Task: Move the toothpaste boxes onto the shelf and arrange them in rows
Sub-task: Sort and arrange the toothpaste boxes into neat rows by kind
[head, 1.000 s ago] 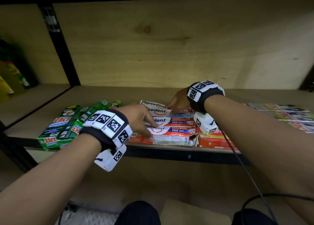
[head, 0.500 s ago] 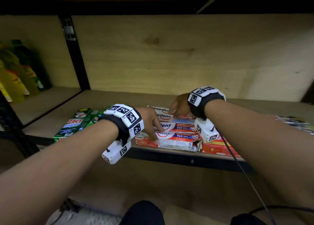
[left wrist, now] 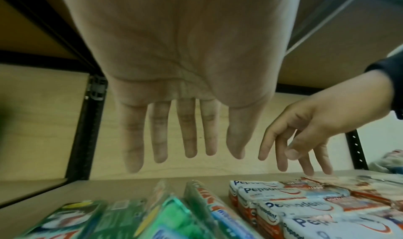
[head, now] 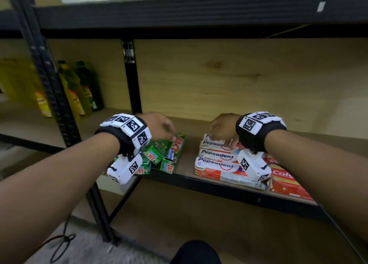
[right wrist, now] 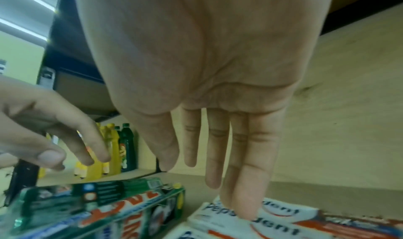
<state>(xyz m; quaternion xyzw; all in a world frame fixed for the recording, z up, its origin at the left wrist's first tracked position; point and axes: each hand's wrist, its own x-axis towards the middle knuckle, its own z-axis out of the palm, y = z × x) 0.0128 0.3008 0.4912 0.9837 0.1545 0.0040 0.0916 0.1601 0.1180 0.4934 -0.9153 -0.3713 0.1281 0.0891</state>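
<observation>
Several white and red Pepsodent boxes point(head: 217, 165) lie flat in a row on the wooden shelf point(head: 189, 154). My right hand point(head: 221, 130) is over the rear ones. In the right wrist view its fingers point(right wrist: 218, 156) are straight and the outer fingertips touch a Pepsodent box point(right wrist: 272, 222). Green toothpaste boxes point(head: 171, 154) lie askew in a loose pile to the left. My left hand point(head: 165, 130) hovers above them with straight, spread fingers point(left wrist: 187, 146) and holds nothing. Red Colgate boxes point(head: 286, 182) lie beside the Pepsodent row, partly hidden by my right wrist.
A black upright post point(head: 131, 74) divides the shelf bays. Yellow and green bottles point(head: 79, 92) stand in the left bay. The black beam of the upper shelf point(head: 199, 12) runs overhead. Bare board lies behind the boxes and between the two groups.
My left hand has left the Pepsodent boxes and moved left over the green boxes. My right hand stays on the rear Pepsodent boxes. The head view has pulled back and turned left.
</observation>
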